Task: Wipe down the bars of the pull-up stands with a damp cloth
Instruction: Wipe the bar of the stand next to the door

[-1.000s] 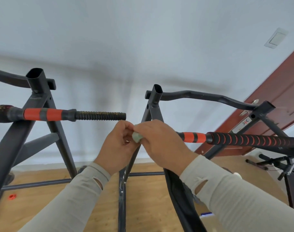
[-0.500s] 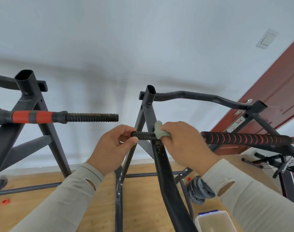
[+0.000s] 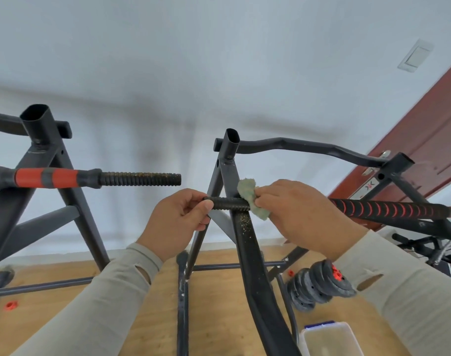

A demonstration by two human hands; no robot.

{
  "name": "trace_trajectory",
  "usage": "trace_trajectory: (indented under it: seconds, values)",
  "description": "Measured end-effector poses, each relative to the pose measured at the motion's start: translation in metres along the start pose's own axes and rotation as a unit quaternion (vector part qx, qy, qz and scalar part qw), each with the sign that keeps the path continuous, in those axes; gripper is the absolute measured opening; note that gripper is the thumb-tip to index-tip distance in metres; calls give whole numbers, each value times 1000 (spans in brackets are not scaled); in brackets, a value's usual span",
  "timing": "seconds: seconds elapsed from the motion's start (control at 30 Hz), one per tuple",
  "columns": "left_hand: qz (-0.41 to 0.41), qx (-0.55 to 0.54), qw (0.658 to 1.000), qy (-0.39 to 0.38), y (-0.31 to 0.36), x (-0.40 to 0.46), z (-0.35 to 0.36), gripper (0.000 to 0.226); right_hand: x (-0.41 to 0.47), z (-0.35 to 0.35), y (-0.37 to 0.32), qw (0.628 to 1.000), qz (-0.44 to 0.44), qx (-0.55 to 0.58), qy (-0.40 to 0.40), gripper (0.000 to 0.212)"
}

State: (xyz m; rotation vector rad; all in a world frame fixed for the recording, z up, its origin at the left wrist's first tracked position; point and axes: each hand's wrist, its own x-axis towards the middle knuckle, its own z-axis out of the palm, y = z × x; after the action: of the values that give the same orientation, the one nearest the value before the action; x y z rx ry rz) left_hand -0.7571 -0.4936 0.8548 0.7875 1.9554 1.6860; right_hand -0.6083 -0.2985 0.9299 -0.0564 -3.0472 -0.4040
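Two stands: a left stand (image 3: 43, 160) and a right stand (image 3: 225, 160) are seen side by side on a wood floor (image 3: 65, 299), both mid-clean at best.
Cloth: the green cloth (image 3: 250, 199) is wrapped over the right stand's ribbed bar (image 3: 229, 202), just where it crosses the upright.
Right hand: the right hand (image 3: 296, 211) is curled round the cloth, which is pinched against the bar.
Left hand: the bare tip of that same bar is gripped by the left hand (image 3: 178, 222), fingers curled, thumb on the end.
Done so far: hard to call; yellowish specks are scattered on the slanted leg (image 3: 245, 227) right below the cloth.
Left to do: the left stand's ribbed bar (image 3: 139, 179) looks crusty, so probably untouched, and the striped grip (image 3: 389, 208) and curved top bar (image 3: 309, 147) likely too.
Other stuff: weight plates (image 3: 319, 286) and a plastic tub (image 3: 329, 340) are parked on the floor.
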Motion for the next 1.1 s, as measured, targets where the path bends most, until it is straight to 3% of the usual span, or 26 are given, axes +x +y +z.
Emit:
trace_trajectory:
  seconds: [0.2, 0.3, 0.4, 0.57, 0.7, 0.8, 0.9, 1.0, 1.1]
  values:
    - [-13, -26, 1000, -7, 1, 2, 1, 11, 35, 2, -63, 981, 80, 160, 70, 11]
    - [-13, -28, 999, -16, 1, 3, -2, 10, 30, 15, -58, 989, 11, 113, 94, 11]
    - [-13, -25, 1000, -13, 2, 1, -3, 7, 4, 9, -19, 996, -58, 52, 31, 24]
    - [-2, -12, 1000, -10, 3, 1, -1, 6, -28, 3, 0, 999, -20, -31, 34, 21]
    - [0, -21, 1000, -7, 2, 1, 0, 6, -11, -1, -48, 988, 14, 138, 69, 14]
    - [9, -3, 1000, -16, 1, 2, -2, 7, 6, 10, -77, 991, -26, 133, 13, 16]
    - [10, -3, 1000, -19, 2, 1, -3, 8, -3, 6, -54, 995, -43, 87, -10, 20]
    - [10, 1, 1000, -17, 2, 0, -3, 8, -25, -14, -17, 992, 19, 15, -123, 16]
    - [10, -4, 1000, -21, 3, 1, -3, 8, -52, -25, 7, 982, 141, 13, -125, 17]
